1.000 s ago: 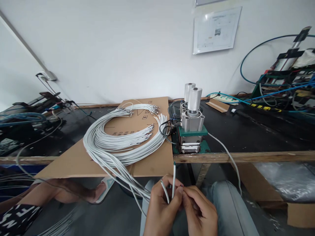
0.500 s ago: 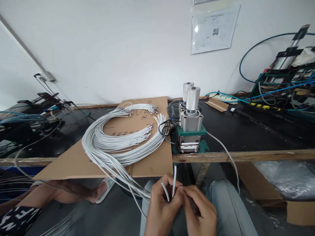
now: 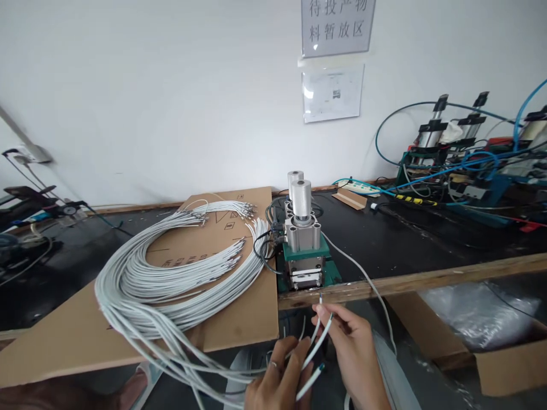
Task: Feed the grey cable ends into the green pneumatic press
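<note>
My right hand (image 3: 352,350) pinches a thin white wire (image 3: 321,336) near its tip, just below the bench edge in front of the small pneumatic press (image 3: 302,242). Lower down, my left hand (image 3: 277,381) is closed around several white wire ends that run to the big bundle of white wires (image 3: 171,279) coiled on a cardboard sheet (image 3: 239,319). Both hands sit close together above my lap.
A grey cable (image 3: 363,279) runs from the press over the wooden bench edge (image 3: 427,280). More pneumatic equipment with blue hoses (image 3: 461,165) stands at the back right. A cardboard box (image 3: 508,364) sits under the bench. Signs (image 3: 337,25) hang on the wall.
My head has turned right and up, shifting everything leftward. My right hand has risen with one wire toward the press, away from my left hand, which dropped lower.
</note>
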`<state>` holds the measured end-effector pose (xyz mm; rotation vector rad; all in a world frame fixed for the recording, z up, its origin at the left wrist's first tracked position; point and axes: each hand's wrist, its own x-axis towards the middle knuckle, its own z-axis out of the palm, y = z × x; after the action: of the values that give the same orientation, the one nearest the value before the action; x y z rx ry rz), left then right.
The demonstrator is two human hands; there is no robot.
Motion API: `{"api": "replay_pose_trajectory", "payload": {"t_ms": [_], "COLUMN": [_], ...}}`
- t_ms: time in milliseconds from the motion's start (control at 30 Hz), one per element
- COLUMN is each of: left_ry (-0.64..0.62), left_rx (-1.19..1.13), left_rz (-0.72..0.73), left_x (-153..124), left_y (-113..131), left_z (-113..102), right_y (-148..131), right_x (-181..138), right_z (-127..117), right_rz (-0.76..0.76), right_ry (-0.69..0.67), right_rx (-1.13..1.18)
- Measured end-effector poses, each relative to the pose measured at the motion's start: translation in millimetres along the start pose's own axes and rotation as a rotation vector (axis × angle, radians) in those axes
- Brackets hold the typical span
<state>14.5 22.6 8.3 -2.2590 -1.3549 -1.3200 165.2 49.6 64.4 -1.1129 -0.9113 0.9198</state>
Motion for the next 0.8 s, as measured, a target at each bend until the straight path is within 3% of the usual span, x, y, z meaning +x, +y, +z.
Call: {"api": "replay_pose_trajectory", "payload": {"t_ms": [267, 333, 400, 500, 600, 800], "left_ry": [0.005, 0.020, 0.028, 0.028, 0.023, 0.017], "left_rx": [0.069, 0.066, 0.064, 0.079, 0.049, -0.038], "left_rz": [0.005, -0.030, -0.049, -0.067, -0.070, -0.051], "left_x": [8.9, 10.1, 11.1, 13.5, 18.2, 32.6], "left_y": [-3.5, -1.9, -0.5, 0.9, 2.1, 6.6], "left_z": [7.7, 9.6, 11.5, 13.1, 12.4, 7.8], "right_y": [10.9, 16.3, 19.9, 20.7, 18.7, 18.9], "right_x": [7.8, 9.8, 12.8, 18.7, 24.1, 29.8], "right_z": [-2.3, -8.2, -15.3, -24.1, -28.0, -30.4], "right_rz": [-0.127, -0.308, -0.588, -0.917, -1.004, -1.058], "right_ry": [-0.074, -0.062, -0.080, -0.229, -0.276, -0.278], "right_rx": [-0.097, -0.196, -0.372, -0.657, -0.788, -0.824]}}
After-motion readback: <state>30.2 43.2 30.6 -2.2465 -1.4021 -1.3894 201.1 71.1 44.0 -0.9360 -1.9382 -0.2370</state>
